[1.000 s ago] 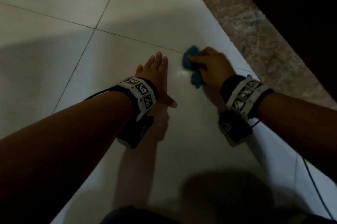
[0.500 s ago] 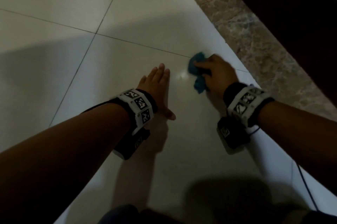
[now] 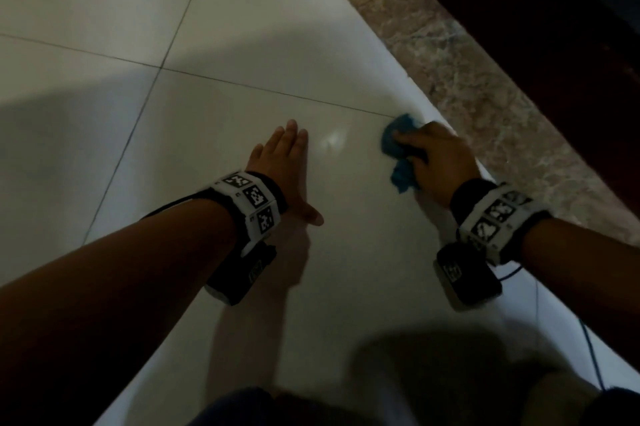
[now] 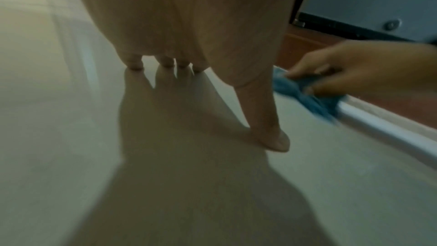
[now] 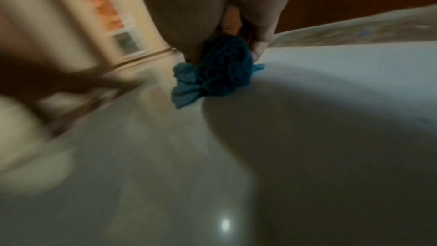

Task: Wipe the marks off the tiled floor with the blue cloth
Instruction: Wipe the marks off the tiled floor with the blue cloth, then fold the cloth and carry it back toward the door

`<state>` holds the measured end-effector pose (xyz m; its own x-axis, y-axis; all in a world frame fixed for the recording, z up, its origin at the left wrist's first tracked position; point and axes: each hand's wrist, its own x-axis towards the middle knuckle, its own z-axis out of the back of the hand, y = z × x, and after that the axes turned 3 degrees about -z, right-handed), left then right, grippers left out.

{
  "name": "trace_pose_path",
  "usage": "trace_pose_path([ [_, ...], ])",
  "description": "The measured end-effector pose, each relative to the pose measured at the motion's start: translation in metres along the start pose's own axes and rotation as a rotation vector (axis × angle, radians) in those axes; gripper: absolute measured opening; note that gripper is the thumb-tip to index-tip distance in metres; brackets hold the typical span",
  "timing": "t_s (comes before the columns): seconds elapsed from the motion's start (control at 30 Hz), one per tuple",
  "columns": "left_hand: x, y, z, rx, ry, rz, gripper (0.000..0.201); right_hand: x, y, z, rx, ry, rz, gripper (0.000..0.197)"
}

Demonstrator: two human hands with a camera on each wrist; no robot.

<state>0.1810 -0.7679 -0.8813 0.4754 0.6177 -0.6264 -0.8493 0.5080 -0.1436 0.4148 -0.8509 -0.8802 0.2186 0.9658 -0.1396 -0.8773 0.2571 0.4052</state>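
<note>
Right hand (image 3: 438,157) was clamped on the blue cloth (image 3: 398,155), fingers curled over the bunched fabric, pressing it to the tiled floor (image 3: 242,44). Cloth sat at the right edge of the pale tile, just beside the mottled stone strip (image 3: 485,79) and close to a grout line. A loose tail of cloth stuck out from under the hand toward the wrist. In the right wrist view the cloth (image 5: 212,74) lay crumpled under the fingers, touching the floor.

Left hand (image 3: 280,162) lay flat on the same tile, fingers straight and together, thumb out to the side, holding nothing. Left wrist view showed its fingertips (image 4: 134,65) and thumb bearing on the floor, the cloth (image 4: 307,96) off to the right.

Both wrists carried marker bands (image 3: 251,198). Small glare spot on the tile between the two hands. No marks discernible in the dim light.
</note>
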Motion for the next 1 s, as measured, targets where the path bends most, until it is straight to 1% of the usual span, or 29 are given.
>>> trace_pose_path([
  [0.07,-0.002,0.001,-0.003,0.023,-0.025,-0.011,0.149,-0.02,0.012,-0.007,-0.007,0.088,0.142,0.039],
  [0.1,-0.003,0.001,-0.003,0.012,-0.033,-0.016,0.149,-0.024,0.011,-0.006,-0.016,0.122,0.178,0.039],
  [0.13,-0.004,0.001,-0.002,0.002,-0.038,-0.024,0.148,-0.023,0.005,-0.002,-0.018,0.133,0.153,0.038],
  [0.17,-0.005,0.001,-0.002,-0.007,-0.043,-0.028,0.146,-0.018,-0.004,0.003,-0.014,0.109,0.071,0.038],
  [0.23,-0.007,0.003,-0.006,-0.01,-0.059,-0.032,0.143,-0.007,-0.022,0.013,-0.023,0.059,-0.161,0.039],
  [0.27,-0.008,0.003,-0.006,-0.012,-0.053,-0.039,0.14,-0.007,-0.025,0.016,-0.062,0.05,-0.236,0.041],
  [0.3,-0.009,0.004,-0.005,-0.014,-0.049,-0.047,0.137,-0.008,-0.02,0.015,-0.108,0.042,-0.253,0.042],
  [0.33,-0.008,0.005,-0.005,-0.02,-0.05,-0.056,0.133,-0.012,-0.009,0.012,-0.128,0.034,-0.227,0.042],
  [0.4,-0.009,0.009,0.0,-0.084,-0.061,-0.072,0.122,-0.022,0.022,-0.003,-0.076,0.043,-0.093,0.039],
  [0.47,-0.012,0.013,0.008,-0.212,-0.096,-0.09,0.111,-0.025,0.049,-0.018,0.028,0.126,0.046,0.04],
  [0.5,-0.016,0.014,0.013,-0.28,-0.113,-0.1,0.107,-0.022,0.057,-0.022,0.11,0.175,0.072,0.041],
  [0.53,-0.02,0.015,0.017,-0.337,-0.126,-0.111,0.104,-0.016,0.065,-0.021,0.205,0.203,0.074,0.042],
  [0.6,-0.027,0.015,0.027,-0.43,-0.164,-0.135,0.101,0.002,0.076,-0.012,0.37,0.189,0.071,0.041],
  [0.67,-0.034,0.019,0.04,-0.495,-0.215,-0.15,0.096,0.021,0.085,0.002,0.421,0.214,0.116,0.037],
  [0.77,-0.047,0.026,0.056,-0.541,-0.327,-0.135,0.077,0.043,0.1,0.019,0.476,0.341,0.183,0.032],
  [0.83,-0.058,0.027,0.06,-0.58,-0.372,-0.106,0.07,0.045,0.11,0.027,0.584,0.46,0.17,0.031],
  [0.9,-0.068,0.025,0.06,-0.66,-0.375,-0.086,0.065,0.039,0.117,0.032,0.636,0.54,0.18,0.032],
  [0.93,-0.072,0.023,0.059,-0.727,-0.373,-0.08,0.058,0.036,0.119,0.035,0.646,0.552,0.187,0.031],
  [1.0,-0.081,0.018,0.056,-0.866,-0.403,-0.059,0.039,0.03,0.123,0.041,0.665,0.544,0.176,0.03],
])
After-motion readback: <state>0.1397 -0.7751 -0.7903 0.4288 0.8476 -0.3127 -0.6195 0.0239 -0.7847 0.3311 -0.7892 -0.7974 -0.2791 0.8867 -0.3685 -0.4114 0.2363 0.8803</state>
